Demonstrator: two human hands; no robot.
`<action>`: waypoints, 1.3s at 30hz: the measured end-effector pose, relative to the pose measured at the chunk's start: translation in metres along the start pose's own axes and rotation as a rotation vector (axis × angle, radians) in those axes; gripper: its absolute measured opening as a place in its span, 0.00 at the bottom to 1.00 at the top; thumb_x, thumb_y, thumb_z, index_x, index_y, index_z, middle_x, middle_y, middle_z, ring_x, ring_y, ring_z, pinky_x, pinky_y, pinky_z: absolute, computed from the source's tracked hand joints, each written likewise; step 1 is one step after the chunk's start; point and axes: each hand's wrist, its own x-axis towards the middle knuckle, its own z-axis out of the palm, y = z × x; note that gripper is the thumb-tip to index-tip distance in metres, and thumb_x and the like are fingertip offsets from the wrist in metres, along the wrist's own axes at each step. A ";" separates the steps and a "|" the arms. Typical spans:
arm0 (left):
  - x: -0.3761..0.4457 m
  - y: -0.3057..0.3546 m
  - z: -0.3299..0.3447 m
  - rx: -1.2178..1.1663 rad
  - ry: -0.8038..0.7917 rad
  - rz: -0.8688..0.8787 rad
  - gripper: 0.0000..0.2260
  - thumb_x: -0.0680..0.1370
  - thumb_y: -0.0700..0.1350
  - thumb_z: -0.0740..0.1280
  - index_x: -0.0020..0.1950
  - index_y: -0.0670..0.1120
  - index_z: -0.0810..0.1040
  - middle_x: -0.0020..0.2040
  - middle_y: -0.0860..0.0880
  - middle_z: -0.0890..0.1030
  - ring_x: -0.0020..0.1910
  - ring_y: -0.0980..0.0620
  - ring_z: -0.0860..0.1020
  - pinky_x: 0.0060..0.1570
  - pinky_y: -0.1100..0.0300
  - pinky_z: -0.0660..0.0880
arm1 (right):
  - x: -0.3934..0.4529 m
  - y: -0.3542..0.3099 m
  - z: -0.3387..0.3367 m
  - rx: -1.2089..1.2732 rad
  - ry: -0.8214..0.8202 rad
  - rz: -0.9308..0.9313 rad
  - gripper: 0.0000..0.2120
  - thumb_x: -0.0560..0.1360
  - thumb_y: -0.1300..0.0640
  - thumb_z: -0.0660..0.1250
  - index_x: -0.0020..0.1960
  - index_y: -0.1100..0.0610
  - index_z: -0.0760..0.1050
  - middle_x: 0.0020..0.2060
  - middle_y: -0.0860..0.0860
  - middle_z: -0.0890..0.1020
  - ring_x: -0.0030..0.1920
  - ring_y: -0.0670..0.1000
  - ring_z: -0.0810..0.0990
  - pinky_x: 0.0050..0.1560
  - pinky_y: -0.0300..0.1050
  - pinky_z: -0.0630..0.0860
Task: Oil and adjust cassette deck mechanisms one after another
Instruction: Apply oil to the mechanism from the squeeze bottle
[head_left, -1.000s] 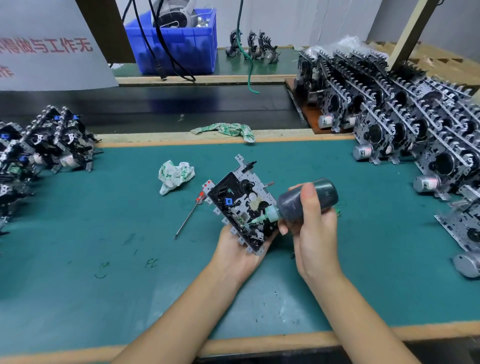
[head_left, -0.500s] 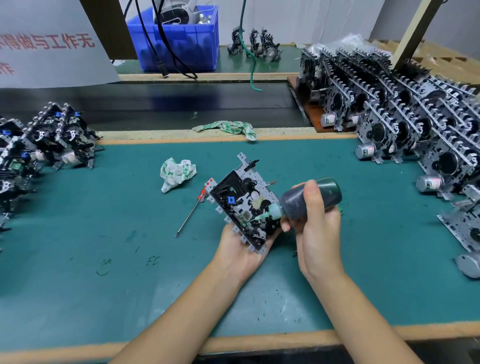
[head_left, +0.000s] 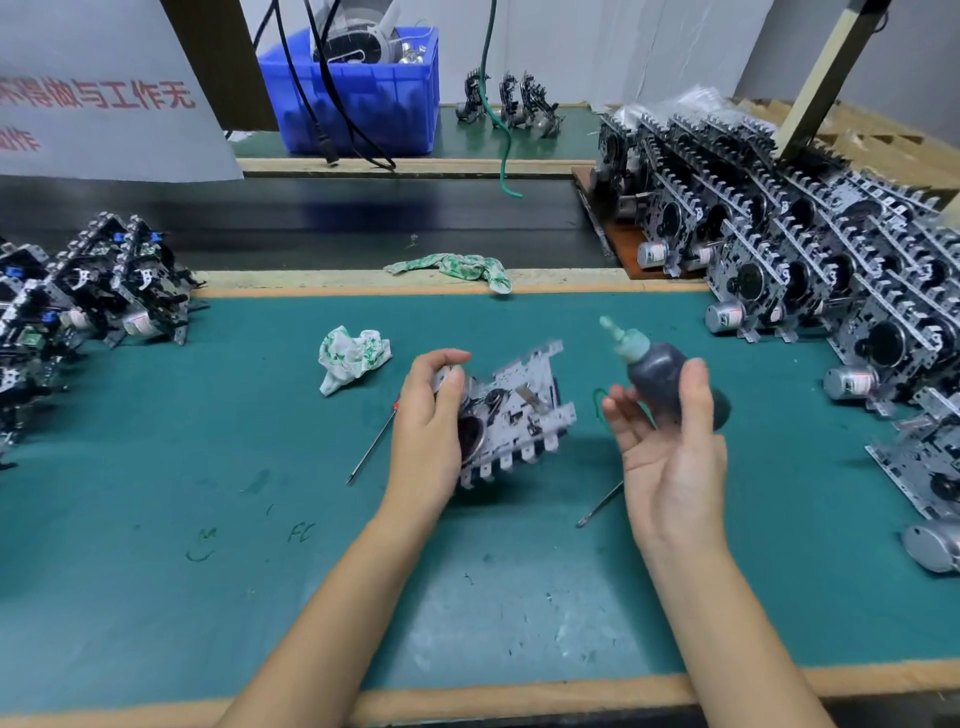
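Oil bottle (head_left: 655, 379) lifted off cassette mechanism (head_left: 511, 410), nozzle now up; mechanism flipped over in left hand (head_left: 427, 415).

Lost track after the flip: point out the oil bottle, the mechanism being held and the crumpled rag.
oil bottle (head_left: 655, 378): head view, on its dark body, below the green nozzle.
mechanism (head_left: 524, 410): head view, on its metal plate, right of the gripping fingers.
crumpled rag (head_left: 350, 356): head view, on its middle folds.
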 end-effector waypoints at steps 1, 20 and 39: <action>0.000 0.000 -0.002 0.112 0.001 0.088 0.08 0.82 0.42 0.57 0.53 0.53 0.73 0.50 0.52 0.75 0.50 0.55 0.71 0.51 0.68 0.65 | 0.001 0.001 -0.001 -0.069 0.006 -0.026 0.17 0.65 0.49 0.69 0.48 0.58 0.72 0.36 0.51 0.82 0.35 0.48 0.81 0.39 0.41 0.79; 0.015 -0.020 -0.036 0.252 -0.366 0.136 0.09 0.71 0.50 0.72 0.49 0.55 0.78 0.43 0.59 0.83 0.45 0.62 0.79 0.50 0.67 0.72 | 0.029 0.008 -0.010 -1.231 -0.128 -0.339 0.20 0.70 0.51 0.74 0.52 0.52 0.64 0.50 0.47 0.73 0.52 0.51 0.71 0.53 0.45 0.68; 0.005 -0.021 -0.041 0.138 -0.524 0.179 0.14 0.71 0.48 0.73 0.56 0.55 0.77 0.53 0.57 0.82 0.55 0.61 0.77 0.57 0.66 0.71 | -0.004 -0.007 0.017 -2.083 -1.192 -0.446 0.43 0.59 0.39 0.75 0.67 0.54 0.62 0.56 0.48 0.73 0.58 0.51 0.72 0.56 0.47 0.72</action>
